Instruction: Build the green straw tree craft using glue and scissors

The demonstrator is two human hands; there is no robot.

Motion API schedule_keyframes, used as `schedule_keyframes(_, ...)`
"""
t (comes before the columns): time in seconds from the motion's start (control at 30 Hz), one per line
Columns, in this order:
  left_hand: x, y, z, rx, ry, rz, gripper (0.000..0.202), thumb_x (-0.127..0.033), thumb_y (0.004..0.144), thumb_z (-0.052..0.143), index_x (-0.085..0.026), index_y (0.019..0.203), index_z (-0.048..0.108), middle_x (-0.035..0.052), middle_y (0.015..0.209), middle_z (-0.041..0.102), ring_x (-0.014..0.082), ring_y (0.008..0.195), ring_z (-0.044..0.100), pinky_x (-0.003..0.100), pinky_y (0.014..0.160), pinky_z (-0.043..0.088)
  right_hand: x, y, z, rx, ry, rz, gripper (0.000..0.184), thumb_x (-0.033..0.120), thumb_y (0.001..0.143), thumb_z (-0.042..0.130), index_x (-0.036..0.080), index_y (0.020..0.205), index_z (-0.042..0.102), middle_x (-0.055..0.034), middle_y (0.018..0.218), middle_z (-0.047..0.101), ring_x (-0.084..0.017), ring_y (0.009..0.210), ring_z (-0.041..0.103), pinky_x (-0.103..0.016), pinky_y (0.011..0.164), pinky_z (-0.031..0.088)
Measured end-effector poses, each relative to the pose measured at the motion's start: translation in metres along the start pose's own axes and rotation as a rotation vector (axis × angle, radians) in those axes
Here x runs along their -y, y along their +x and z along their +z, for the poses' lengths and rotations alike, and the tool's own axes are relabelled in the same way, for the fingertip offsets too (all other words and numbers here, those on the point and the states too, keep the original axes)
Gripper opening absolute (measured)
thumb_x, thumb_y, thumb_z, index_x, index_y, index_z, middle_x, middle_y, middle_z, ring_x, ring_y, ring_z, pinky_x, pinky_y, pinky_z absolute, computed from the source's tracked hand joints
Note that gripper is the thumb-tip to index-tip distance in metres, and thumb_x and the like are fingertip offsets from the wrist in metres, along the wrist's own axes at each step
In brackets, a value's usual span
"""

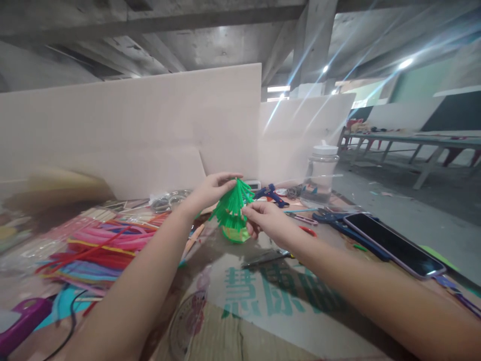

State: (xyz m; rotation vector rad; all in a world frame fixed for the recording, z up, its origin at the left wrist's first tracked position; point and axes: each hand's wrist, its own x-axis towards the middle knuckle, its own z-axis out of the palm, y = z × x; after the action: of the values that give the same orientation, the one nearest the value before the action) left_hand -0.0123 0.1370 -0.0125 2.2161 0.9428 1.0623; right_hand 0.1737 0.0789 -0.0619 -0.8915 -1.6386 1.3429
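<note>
A small green tree made of pipe cleaners (pixel 232 210) stands on the cardboard-covered table (pixel 263 311), on a green base. My left hand (pixel 212 190) reaches over from the left, and its fingertips pinch the top of the tree. My right hand (pixel 263 220) is at the tree's right side, with thumb and forefinger closed on one of the green strands. Both forearms stretch out over the cardboard.
A pile of coloured pipe cleaners (pixel 97 250) lies to the left. A phone (pixel 394 243) lies on the right, with a blue glue gun (pixel 270 194), scissors (pixel 326 216) and a clear plastic jar (pixel 319 173) behind. White boards (pixel 131 130) wall the table's back.
</note>
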Motion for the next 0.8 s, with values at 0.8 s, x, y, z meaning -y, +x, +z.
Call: schedule_keyframes(0.8,-0.023,-0.022,0.008,-0.194,0.178,-0.061,0.039,-0.046,0.088,0.057,-0.021,0.112,0.073,0.0051,0.110,0.074,0.0222,0.099,0.066,0.029,0.083,0.050,-0.002,-0.012,0.009,0.065,0.181,0.201,0.029,0.040,0.080,0.070,0.014,0.071,0.062,0.0032,0.045,0.058,-0.007,0.035,0.049,-0.020,0.040,0.040)
